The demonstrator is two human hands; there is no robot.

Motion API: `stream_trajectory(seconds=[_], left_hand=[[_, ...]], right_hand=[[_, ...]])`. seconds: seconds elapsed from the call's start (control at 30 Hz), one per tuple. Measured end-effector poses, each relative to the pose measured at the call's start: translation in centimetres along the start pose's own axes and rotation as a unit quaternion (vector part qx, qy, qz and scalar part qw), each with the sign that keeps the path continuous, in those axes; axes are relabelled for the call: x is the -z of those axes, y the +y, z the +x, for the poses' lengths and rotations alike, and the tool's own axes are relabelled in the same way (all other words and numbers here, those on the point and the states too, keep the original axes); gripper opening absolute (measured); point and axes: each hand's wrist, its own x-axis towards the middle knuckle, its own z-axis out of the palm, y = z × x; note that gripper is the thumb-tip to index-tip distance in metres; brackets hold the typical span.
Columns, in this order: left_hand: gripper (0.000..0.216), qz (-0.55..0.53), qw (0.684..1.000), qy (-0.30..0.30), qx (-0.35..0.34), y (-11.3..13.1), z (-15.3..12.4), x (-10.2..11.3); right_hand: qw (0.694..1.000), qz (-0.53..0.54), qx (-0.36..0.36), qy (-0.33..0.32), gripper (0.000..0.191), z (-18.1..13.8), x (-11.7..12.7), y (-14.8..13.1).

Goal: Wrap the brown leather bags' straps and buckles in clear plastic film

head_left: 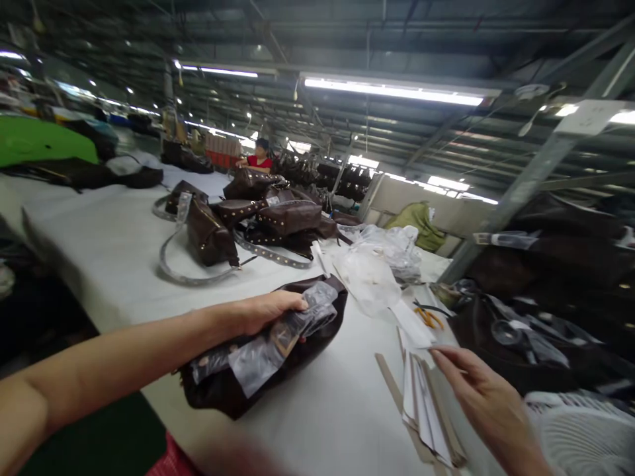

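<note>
A dark brown handbag [317, 330] lies on the white-covered table in front of me, its strap and buckle wrapped in clear plastic [258, 363]. My left hand [275, 309] reaches across from the left and is closed on the plastic-wrapped strap on top of the bag; some of its fingers are hidden. To the right, my right hand [476, 383] pinches the edge of a white sheet [411, 325], which looks thin like paper. Just below that sheet are several white and brown strips [424, 410], fanned in a loose stack.
Studded brown bags [288, 218] are piled farther back on the table [124, 264]. Crumpled clear plastic [381, 258] and orange-handled scissors [429, 317] lie at the right. More dark bags [520, 337], a white fan [585, 430] and a slanted post [530, 178] stand beyond. A person in red [258, 158] works behind.
</note>
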Motion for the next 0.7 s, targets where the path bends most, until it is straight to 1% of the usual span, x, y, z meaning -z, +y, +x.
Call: stream_trajectory(seconds=[0.07,0.13,0.2,0.27,0.33,0.43,0.47,0.63,0.7], left_hand=[[0.029,0.008,1.0,0.007,0.003,0.0,0.0,-0.3],[0.028,0.01,1.0,0.013,0.003,0.0,-0.1,-0.6],[0.025,0.014,1.0,0.022,-0.004,-0.1,-0.3,-0.9],[0.02,0.027,0.999,0.033,-0.019,-0.1,-0.4,-1.2],[0.016,0.043,0.998,0.037,-0.033,-0.1,-0.6,-1.4],[0.014,0.057,0.997,0.034,-0.049,-0.1,-0.5,-1.5],[0.014,0.06,0.996,0.031,-0.051,0.0,-0.5,-1.4],[0.011,0.051,0.997,0.018,-0.05,-0.2,-0.3,-1.1],[0.01,0.046,0.998,0.014,-0.045,-0.2,-0.3,-1.0]], right_hand=[[0.998,0.024,0.046,-0.022,0.042,0.7,-2.3,-4.1],[0.995,0.046,0.082,-0.025,0.04,1.4,-3.9,-7.2],[0.989,0.078,0.125,-0.019,0.039,2.0,-5.2,-9.5],[0.98,0.117,0.157,-0.031,0.038,2.4,-6.2,-11.1],[0.972,0.159,0.157,-0.076,0.038,2.6,-7.1,-12.4],[0.955,0.199,0.137,-0.172,0.037,2.7,-8.3,-13.4],[0.952,0.202,0.135,-0.187,0.036,2.8,-8.5,-13.6],[0.959,0.185,0.113,-0.18,0.036,3.3,-8.6,-14.5],[0.96,0.172,0.107,-0.195,0.038,3.5,-8.4,-14.9]])
